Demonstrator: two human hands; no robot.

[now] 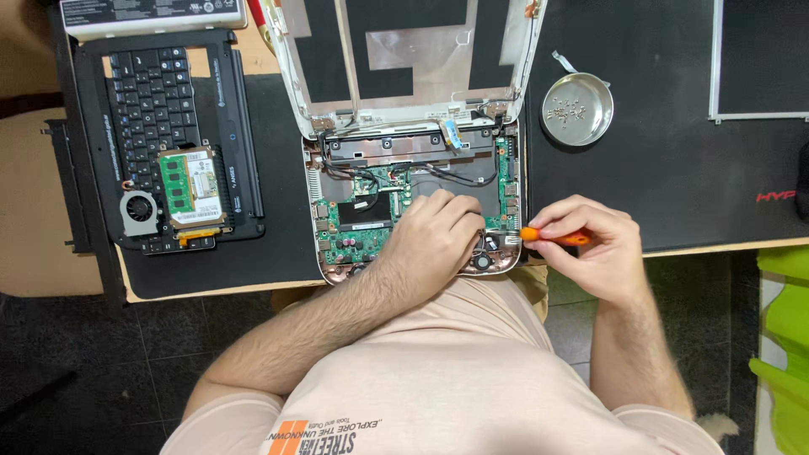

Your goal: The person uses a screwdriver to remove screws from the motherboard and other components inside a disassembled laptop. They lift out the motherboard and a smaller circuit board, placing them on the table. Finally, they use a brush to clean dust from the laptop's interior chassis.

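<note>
An opened white laptop base (313, 181) lies on the black mat with its green circuit board (350, 240) bared. My left hand (434, 236) rests on the board's lower right part, fingers curled over the components near the front edge. My right hand (594, 248) grips an orange-handled screwdriver (556, 237), whose tip points left at the base's right front corner, close to my left fingertips. The laptop's lid shell (404, 50) lies open behind the base.
A removed black keyboard frame (168, 109) at the left carries a small fan (139, 211) and a green-and-white board (192, 187). A round metal dish (577, 108) with screws sits at the right. A flat panel (758, 59) lies far right.
</note>
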